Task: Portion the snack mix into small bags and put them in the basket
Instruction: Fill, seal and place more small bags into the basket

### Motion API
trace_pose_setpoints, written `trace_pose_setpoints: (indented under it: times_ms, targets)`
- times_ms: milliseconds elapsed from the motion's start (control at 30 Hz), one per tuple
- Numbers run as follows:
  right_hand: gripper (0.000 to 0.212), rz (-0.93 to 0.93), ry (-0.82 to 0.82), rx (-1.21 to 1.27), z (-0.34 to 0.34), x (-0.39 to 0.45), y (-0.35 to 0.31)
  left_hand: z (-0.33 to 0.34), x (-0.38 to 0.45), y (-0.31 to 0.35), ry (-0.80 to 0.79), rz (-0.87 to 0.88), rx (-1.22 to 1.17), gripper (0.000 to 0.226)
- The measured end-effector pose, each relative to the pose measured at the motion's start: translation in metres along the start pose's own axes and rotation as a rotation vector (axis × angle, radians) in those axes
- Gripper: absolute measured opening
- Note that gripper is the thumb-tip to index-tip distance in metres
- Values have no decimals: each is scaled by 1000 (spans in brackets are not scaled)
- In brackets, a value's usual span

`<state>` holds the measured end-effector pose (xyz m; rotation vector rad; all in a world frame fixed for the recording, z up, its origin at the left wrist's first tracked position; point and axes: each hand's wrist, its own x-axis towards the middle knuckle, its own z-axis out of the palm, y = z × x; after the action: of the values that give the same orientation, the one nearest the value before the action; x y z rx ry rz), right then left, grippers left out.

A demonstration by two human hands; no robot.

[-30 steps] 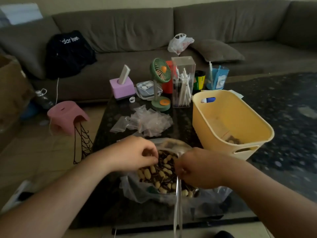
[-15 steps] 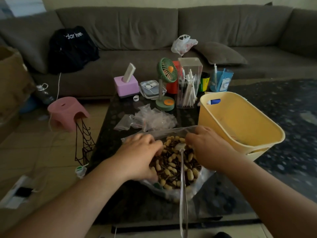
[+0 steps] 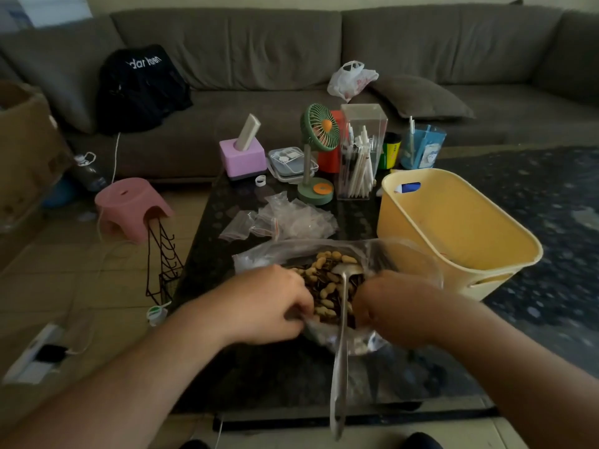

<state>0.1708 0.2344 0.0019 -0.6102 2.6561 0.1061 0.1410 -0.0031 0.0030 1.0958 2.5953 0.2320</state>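
Snack mix [image 3: 327,280] on dark table [image 3: 285,377] before sofa [image 3: 291,47]

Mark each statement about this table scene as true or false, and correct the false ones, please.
1. A spoon lies in the snack mix. True.
2. The yellow basket stands left of the snack bag. False: it stands to the right.
3. The pile of small bags lies beyond the snack mix. True.
4. The left hand holds a small bag above the basket. False: it grips the big snack bag's edge.
5. The green fan lies inside the basket. False: it stands on the table.
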Motion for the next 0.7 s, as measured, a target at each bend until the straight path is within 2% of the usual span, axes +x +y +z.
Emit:
trace_pose_setpoints:
  times_ms: [100, 133, 233, 333, 400, 467, 533, 600, 700]
  targets:
    - [21, 41, -1, 56, -15, -5, 17, -18, -6, -6, 102, -37, -159, 16]
    - [22, 45, 3, 76, -17, -7, 21, -19, -6, -6, 92, -51, -205, 12]
    - [22, 21, -42, 104, -14, -5, 23, -12, -4, 0, -101, -116, -228, 10]
    - [11, -47, -143, 165, -9, -4, 20, -1, -1, 4, -267, -170, -173, 13]
    - [23, -69, -167, 243, -9, -7, 18, 4, 1, 4, -311, -177, -163, 16]
    - [20, -76, -109, 280, -8, -8, 15, 3, 2, 4, -357, -179, -207, 18]
    - [12, -86, 24, 245, -5, -4, 13, -1, 3, 4, -376, -191, -292, 25]
    - [8, -91, 147, 227, -4, 0, 12, -12, 6, 0, -235, -187, -340, 26]
    - [9, -125, 288, 265, -8, 3, 9, -33, 20, -21, 221, -192, -401, 12]
